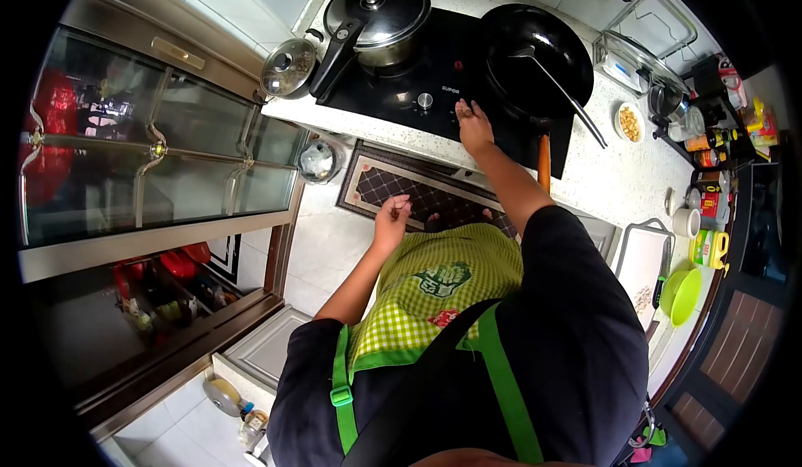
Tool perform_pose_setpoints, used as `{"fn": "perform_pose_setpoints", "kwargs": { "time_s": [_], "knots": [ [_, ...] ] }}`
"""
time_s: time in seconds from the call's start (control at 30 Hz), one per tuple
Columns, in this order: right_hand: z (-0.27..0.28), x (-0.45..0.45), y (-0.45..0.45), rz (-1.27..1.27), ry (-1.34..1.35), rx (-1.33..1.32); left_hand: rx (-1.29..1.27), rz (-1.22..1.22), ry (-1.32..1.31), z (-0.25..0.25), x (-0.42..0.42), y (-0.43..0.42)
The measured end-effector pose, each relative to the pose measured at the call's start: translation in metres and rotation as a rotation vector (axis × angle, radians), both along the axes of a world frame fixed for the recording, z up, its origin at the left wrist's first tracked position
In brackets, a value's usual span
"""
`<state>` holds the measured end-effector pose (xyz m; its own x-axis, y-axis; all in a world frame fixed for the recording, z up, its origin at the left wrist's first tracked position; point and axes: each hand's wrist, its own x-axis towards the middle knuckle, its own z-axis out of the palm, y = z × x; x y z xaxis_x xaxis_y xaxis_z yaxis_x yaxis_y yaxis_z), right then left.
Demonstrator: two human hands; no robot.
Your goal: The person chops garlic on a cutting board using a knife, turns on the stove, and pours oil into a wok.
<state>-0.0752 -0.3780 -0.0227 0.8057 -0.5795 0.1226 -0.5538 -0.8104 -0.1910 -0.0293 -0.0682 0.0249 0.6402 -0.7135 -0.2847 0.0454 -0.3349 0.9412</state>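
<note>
My right hand [474, 124] reaches over the front of the black cooktop [439, 66], fingers stretched out and touching or just above its control area. To its left is a round silver knob [424, 100]. Behind and right of this hand stands a black wok [526, 41] with a wooden handle [544, 164]; a long-handled metal spatula [568, 95] leans in it. A lidded pressure cooker [376, 16] sits on the left side of the cooktop. My left hand [391, 216] hangs before the apron, its fingers loosely curled in, with nothing visible in them.
A small lidded pot [289, 68] stands left of the cooktop. On the right counter are a bowl of chopped food [628, 122], a white cutting board [642, 258], a knife [660, 287], a green bowl [681, 296] and several bottles. A patterned mat [401, 185] lies on the floor.
</note>
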Motion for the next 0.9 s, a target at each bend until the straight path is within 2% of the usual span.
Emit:
{"fn": "perform_pose_setpoints", "kwargs": {
  "time_s": [0.17,0.3,0.37,0.6,0.9],
  "knots": [
    [0.005,0.006,-0.004,-0.001,0.056,0.082,-0.005,-0.008,0.020,-0.008,0.011,0.000],
    [0.007,0.015,0.001,0.003,0.050,0.051,-0.031,0.023,0.023,-0.016,0.016,0.005],
    [0.011,0.024,0.006,-0.055,0.155,0.036,-0.021,0.013,0.018,-0.018,0.019,0.009],
    [0.023,0.049,0.015,-0.171,0.092,-0.040,-0.003,-0.004,0.041,-0.021,0.022,0.018],
    [0.022,0.052,0.011,-0.156,0.043,-0.054,-0.006,0.026,0.047,-0.027,0.023,0.030]
  ]
}}
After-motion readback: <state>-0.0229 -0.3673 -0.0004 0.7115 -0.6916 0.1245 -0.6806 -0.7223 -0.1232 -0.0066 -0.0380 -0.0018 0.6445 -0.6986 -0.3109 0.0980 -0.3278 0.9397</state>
